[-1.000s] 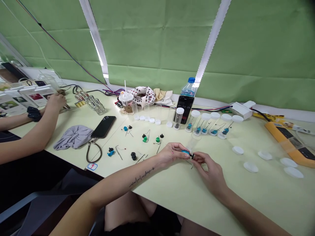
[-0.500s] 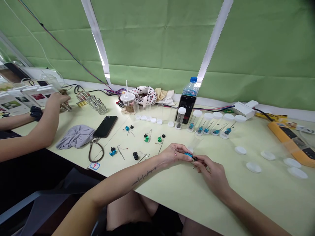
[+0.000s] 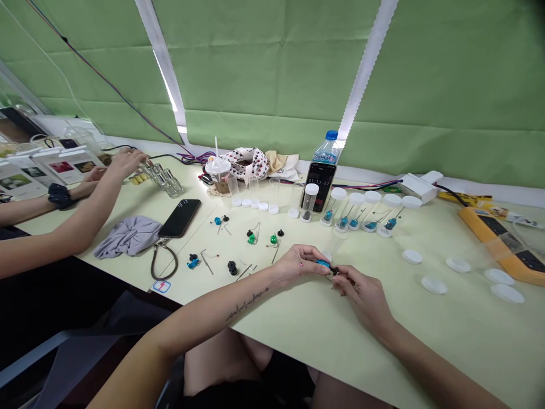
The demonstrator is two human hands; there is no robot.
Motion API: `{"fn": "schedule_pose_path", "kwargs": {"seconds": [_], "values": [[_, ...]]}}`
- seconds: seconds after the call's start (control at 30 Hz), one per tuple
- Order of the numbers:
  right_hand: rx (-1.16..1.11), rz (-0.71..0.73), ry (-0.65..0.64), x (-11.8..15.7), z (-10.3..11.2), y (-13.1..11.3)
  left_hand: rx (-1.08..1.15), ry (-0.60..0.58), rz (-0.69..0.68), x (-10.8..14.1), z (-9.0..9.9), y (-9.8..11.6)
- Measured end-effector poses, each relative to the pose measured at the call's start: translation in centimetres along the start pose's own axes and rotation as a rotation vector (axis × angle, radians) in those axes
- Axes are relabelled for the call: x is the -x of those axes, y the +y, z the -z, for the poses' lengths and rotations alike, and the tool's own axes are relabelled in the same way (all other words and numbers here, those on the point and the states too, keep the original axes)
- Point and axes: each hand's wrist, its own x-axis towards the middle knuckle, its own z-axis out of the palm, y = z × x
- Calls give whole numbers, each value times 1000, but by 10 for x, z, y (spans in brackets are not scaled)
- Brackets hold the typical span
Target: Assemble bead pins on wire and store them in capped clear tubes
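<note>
My left hand (image 3: 299, 263) is closed around a small blue metal part (image 3: 322, 263), pinching it between thumb and fingers just above the table. At its right end, the fingertips of my right hand (image 3: 363, 288) grip a black piece (image 3: 334, 271). Whether the black piece is joined to the blue one is hidden by my fingers. Beyond my hands stand clear capped tubes (image 3: 370, 211) with blue parts and thin metal rods inside. Left of my left hand lie a green part (image 3: 273, 239), a blue part (image 3: 193, 261), a black part (image 3: 232, 267) and bent metal keys (image 3: 206, 262).
White caps (image 3: 434, 285) lie to the right, near a yellow-orange device (image 3: 502, 241). A phone showing a timer (image 3: 319, 184) leans on a bottle (image 3: 326, 151). At the left are another phone (image 3: 181, 218), a grey scrunchie (image 3: 126, 236) and another person's hands (image 3: 128, 161).
The view has shifted slightly. My hands keep their hold on the blue part and the black piece. The other person's hand has moved right, toward the glass bottles.
</note>
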Motion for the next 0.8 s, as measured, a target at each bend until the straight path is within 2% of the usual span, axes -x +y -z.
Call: {"fn": "schedule_pose_path", "kwargs": {"seconds": [0.3,0.6,0.8], "values": [[6,38,99,-1,-2,-1,35,18,-8,-1,1,2],[-25,-20,30,2,-1,0,-12,-12,-6,0,2,-3],[-34,-38,23,1,-2,1,3,25,-33,1,-2,-2]]}}
